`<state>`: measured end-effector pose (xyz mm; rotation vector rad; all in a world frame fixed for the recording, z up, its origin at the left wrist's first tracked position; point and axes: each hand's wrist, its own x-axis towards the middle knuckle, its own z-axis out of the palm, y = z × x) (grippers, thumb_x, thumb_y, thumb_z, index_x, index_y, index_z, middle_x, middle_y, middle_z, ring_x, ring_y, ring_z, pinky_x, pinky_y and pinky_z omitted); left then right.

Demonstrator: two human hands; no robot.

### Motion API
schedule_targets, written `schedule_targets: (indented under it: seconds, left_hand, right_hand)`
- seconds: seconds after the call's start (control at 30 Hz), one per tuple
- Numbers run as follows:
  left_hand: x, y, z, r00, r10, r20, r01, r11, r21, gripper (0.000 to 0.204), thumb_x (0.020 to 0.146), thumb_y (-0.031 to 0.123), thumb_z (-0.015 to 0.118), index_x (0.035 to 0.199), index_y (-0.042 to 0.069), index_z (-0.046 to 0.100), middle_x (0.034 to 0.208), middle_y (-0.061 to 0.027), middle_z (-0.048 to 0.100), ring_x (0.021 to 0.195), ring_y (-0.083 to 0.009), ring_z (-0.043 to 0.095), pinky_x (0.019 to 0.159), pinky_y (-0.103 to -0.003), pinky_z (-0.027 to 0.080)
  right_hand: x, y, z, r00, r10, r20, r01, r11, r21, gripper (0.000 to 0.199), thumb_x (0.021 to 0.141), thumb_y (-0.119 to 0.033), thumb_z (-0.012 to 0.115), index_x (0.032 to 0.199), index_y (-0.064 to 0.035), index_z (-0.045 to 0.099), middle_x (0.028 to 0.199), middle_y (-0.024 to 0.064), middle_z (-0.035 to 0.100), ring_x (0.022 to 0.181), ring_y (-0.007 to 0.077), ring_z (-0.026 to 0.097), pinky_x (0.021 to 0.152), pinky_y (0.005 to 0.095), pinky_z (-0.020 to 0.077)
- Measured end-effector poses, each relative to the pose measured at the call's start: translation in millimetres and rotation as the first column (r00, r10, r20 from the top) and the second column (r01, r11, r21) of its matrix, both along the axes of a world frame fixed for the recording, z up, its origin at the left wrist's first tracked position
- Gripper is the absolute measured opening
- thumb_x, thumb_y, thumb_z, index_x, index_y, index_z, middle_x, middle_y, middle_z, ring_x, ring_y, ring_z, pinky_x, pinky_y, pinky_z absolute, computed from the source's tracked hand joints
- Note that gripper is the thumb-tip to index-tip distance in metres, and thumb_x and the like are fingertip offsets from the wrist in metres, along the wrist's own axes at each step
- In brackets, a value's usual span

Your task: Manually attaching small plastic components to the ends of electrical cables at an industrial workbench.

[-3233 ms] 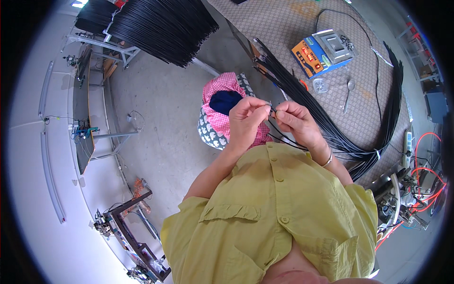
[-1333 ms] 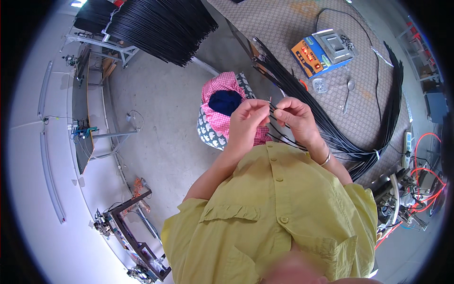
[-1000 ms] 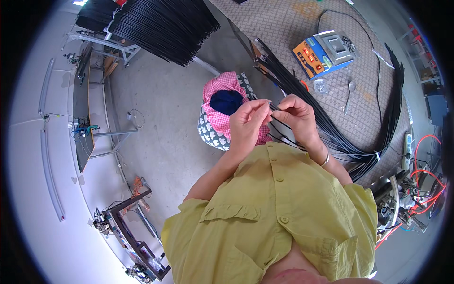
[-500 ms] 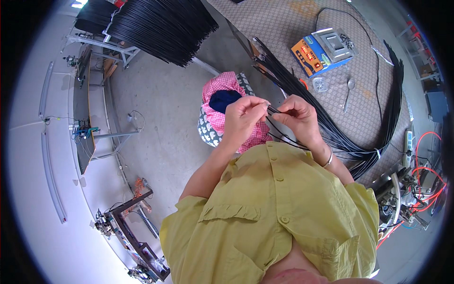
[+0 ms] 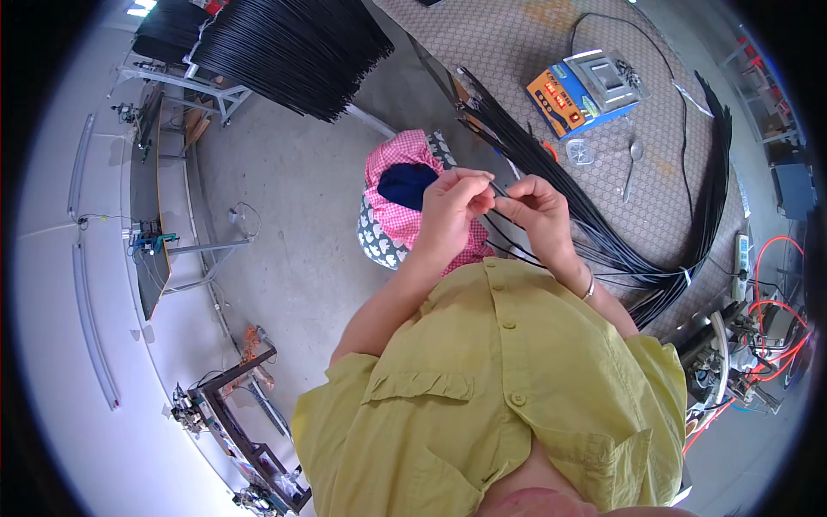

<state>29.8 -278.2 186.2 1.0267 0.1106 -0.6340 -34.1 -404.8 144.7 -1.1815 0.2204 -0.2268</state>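
In front of my chest, my left hand (image 5: 450, 211) pinches thumb against fingers at the end of a thin black cable (image 5: 500, 227). Close beside it my right hand (image 5: 544, 217), with a bracelet at the wrist, also pinches the cable between thumb and fingertips. The fingertips nearly meet, and the small cable end between them is partly hidden. From my hands the cable trails down under the right hand. A long bundle of black cables (image 5: 594, 226) lies on the patterned table (image 5: 508, 43) just beyond the right hand.
On the table stand a blue box-shaped device (image 5: 575, 110) with a metal top, a clear plastic dish (image 5: 581, 152) and a spoon (image 5: 632, 171). Pink checked cloth (image 5: 389, 157) lies below my hands. A rack of black cables (image 5: 284, 52) is far left; red hoses (image 5: 769, 306) hang right.
My left hand has turned, its fingers curling in more around the cable end. The right hand has shifted slightly to the left. Both still hold the cable.
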Motion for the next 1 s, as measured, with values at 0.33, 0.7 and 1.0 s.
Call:
schedule_targets:
  seconds: [0.33, 0.7, 1.0]
  left_hand:
    - [-18, -3, -8, 0.989, 0.148, -0.025, -0.151, 0.976, -0.16, 0.012, 0.08, 0.011, 0.058, 0.086, 0.001, 0.059, 0.07, -0.0026, 0.057, 0.059, -0.0077, 0.049, 0.056, -0.021, 0.041]
    - [-12, 3, -5, 0.981, -0.058, -0.186, -0.001, 0.953, -0.303, 0.019, 0.084, 0.023, 0.055, 0.081, 0.005, 0.058, 0.067, -0.0008, 0.055, 0.058, -0.01, 0.049, 0.058, -0.025, 0.042]
    - [-12, 6, -5, 0.966, -0.124, -0.228, 0.033, 0.93, -0.367, 0.019, 0.084, 0.023, 0.055, 0.082, 0.004, 0.058, 0.066, -0.0004, 0.054, 0.061, -0.0101, 0.048, 0.059, -0.026, 0.043]
  right_hand:
    - [0, 9, 4, 0.995, 0.082, -0.055, -0.06, 0.944, 0.324, 0.01, 0.076, 0.001, 0.062, 0.079, -0.0047, 0.055, 0.07, 0.0032, 0.059, 0.057, 0.0057, 0.049, 0.05, 0.0185, 0.0375]
    - [-4, 5, 12, 0.993, 0.121, 0.01, -0.117, 0.929, 0.352, 0.01, 0.077, 0.003, 0.059, 0.08, -0.0027, 0.052, 0.08, 0.0094, 0.062, 0.071, 0.0147, 0.061, 0.061, 0.0221, 0.0467]
    - [-4, 7, 16, 0.992, 0.117, 0.044, -0.125, 0.931, 0.343, 0.009, 0.077, 0.006, 0.057, 0.079, -0.0004, 0.052, 0.082, 0.0118, 0.062, 0.073, 0.0172, 0.061, 0.066, 0.0267, 0.0505]
